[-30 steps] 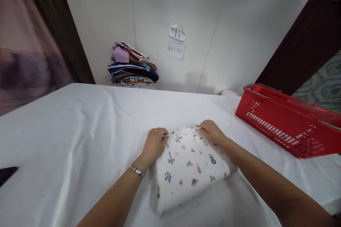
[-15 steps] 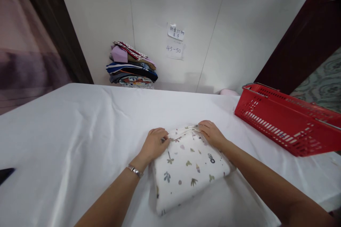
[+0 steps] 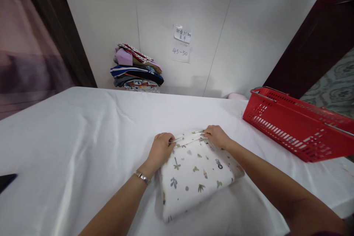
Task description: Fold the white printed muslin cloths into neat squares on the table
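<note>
A white cloth [image 3: 193,177] printed with small plants and shapes lies folded into a thick pad on the table in front of me. My left hand [image 3: 162,149] pinches the far left corner of its top edge, with a bracelet on that wrist. At the far right corner, my right hand [image 3: 217,136] grips the same edge between thumb and fingers. Between the two hands the edge is slightly lifted and wrinkled. My fingertips are partly hidden by the cloth and by the hands themselves.
A red plastic basket [image 3: 293,125] with metal handles stands on the right of the white-covered table [image 3: 91,147]. Several folded fabrics [image 3: 136,68] are stacked at the back against the wall, under paper notes [image 3: 181,44]. A dark flat object [image 3: 7,181] lies at the left edge.
My fingers have tightened on the cloth's far edge, which is now drawn up a little more between the hands. The right hand has shifted slightly left; the cloth stays in place.
</note>
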`<state>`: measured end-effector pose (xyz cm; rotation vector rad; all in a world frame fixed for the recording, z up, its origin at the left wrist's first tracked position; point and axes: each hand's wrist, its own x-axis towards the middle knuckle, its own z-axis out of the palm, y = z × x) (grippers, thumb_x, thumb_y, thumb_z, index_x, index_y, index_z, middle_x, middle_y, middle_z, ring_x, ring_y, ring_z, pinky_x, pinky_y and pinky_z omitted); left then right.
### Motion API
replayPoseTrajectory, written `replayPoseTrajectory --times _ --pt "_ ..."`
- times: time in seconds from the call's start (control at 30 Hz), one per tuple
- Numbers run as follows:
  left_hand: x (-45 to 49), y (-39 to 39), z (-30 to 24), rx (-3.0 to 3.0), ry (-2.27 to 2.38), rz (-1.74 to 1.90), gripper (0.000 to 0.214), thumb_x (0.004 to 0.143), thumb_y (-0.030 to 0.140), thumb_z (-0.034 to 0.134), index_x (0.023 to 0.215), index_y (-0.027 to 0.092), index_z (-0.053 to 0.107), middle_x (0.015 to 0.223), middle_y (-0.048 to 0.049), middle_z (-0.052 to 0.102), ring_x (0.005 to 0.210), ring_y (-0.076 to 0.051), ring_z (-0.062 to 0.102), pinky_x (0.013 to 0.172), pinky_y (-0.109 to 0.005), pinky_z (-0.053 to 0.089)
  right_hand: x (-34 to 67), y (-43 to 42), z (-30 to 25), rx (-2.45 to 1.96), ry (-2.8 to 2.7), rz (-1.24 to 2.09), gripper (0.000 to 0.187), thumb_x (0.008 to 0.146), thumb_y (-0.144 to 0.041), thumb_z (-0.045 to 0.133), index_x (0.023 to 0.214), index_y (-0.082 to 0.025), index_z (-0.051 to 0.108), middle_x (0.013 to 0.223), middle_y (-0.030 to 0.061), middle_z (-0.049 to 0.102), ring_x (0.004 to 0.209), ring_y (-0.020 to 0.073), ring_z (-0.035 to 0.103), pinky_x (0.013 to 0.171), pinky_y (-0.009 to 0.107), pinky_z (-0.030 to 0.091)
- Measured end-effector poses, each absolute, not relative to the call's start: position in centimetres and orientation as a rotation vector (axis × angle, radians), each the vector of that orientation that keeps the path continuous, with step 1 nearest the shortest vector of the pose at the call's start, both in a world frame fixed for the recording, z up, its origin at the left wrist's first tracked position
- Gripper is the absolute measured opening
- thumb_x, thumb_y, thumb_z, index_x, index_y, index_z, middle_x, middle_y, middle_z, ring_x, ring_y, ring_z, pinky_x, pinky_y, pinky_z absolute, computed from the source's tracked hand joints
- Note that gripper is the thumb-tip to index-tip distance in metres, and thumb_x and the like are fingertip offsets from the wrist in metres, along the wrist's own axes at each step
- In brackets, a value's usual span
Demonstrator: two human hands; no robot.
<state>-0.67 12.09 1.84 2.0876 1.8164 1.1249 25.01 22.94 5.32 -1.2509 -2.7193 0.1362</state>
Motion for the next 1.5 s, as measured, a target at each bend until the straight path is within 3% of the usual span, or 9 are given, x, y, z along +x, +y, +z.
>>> replayPoseTrajectory --times 0.13,0.43,0.6,0.7,1.03,1.17,1.27,1.5 --pt "-0.9 12.2 2.3 2.061 1.853 1.184 0.016 0.079 0.022 0.051 0.092 0.021 0.06 0.081 -0.0012 0.063 0.083 -0.018 0.057 0.086 -0.035 0.04 24.6 23.3 5.2 -1.355 -2.562 0.147 0.024 0.088 -0.025 0.043 0.083 -0.021 0.067 0.089 0.0027 0.066 0.084 0.0157 0.058 0.075 0.025 0.038" --pt "-1.6 13.0 0.9 1.649 1.957 1.053 0.017 0.079 0.024 0.05 0.092 0.023 0.061 0.085 0.0009 0.066 0.076 -0.014 0.06 0.07 -0.025 0.044 23.2 24.3 3.9 -1.411 -2.553 0.207 0.023 0.087 -0.026 0.045 0.084 -0.022 0.067 0.09 0.0028 0.068 0.084 0.0175 0.059 0.074 0.027 0.039" --pt "-1.7 13.0 0.8 1.662 1.938 1.061 0.015 0.078 0.024 0.049 0.087 0.023 0.061 0.084 0.002 0.065 0.077 -0.014 0.059 0.07 -0.025 0.042 24.2 23.4 3.9 -1.25 -2.501 0.075 0.025 0.084 -0.027 0.049 0.104 -0.02 0.062 0.107 0.0074 0.062 0.102 0.0226 0.052 0.088 0.035 0.037" --pt "-1.5 12.8 1.0 1.753 1.925 1.093 0.014 0.078 0.021 0.047 0.082 0.023 0.06 0.084 0.0017 0.064 0.078 -0.014 0.057 0.071 -0.025 0.041 25.1 22.1 3.8 -1.014 -2.504 0.026 0.027 0.083 -0.028 0.05 0.107 -0.019 0.059 0.114 0.0084 0.058 0.108 0.0223 0.047 0.094 0.037 0.034" --pt "-1.7 12.5 1.2 2.132 1.738 1.12 0.023 0.075 0.008 0.042 0.077 0.021 0.061 0.09 -0.0006 0.062 0.091 -0.016 0.055 0.086 -0.031 0.039 24.8 21.8 4.4 -1.136 -2.592 0.111 0.028 0.089 -0.027 0.04 0.093 -0.022 0.067 0.087 0.0041 0.067 0.09 0.0184 0.055 0.089 0.034 0.033" --pt "-1.9 12.5 1.3 2.139 1.778 1.024 0.014 0.08 0.023 0.049 0.077 0.021 0.062 0.093 -0.0013 0.063 0.095 -0.018 0.054 0.089 -0.034 0.037 24.9 22.2 5.0 -1.299 -2.582 0.137 0.027 0.088 -0.031 0.042 0.087 -0.021 0.067 0.085 0.003 0.069 0.083 0.0174 0.058 0.084 0.031 0.034" --pt "-1.9 12.6 1.3 2.121 1.831 1.022 0.021 0.081 0.038 0.05 0.08 0.021 0.063 0.096 -0.0023 0.063 0.094 -0.02 0.055 0.088 -0.035 0.038 25.2 22.6 4.8 -1.452 -2.507 0.236 0.024 0.085 -0.035 0.047 0.084 -0.022 0.067 0.083 0.0023 0.069 0.078 0.0171 0.059 0.072 0.026 0.038" --pt "-1.8 12.5 1.2 2.062 1.947 1.059 0.032 0.088 0.037 0.039 0.068 0.02 0.059 0.08 -0.0035 0.062 0.084 -0.018 0.055 0.079 -0.031 0.041 25.5 23.5 3.6 -1.622 -2.311 0.282 0.019 0.081 -0.036 0.052 0.086 -0.023 0.064 0.083 0.0028 0.067 0.08 0.0188 0.059 0.066 0.025 0.037"
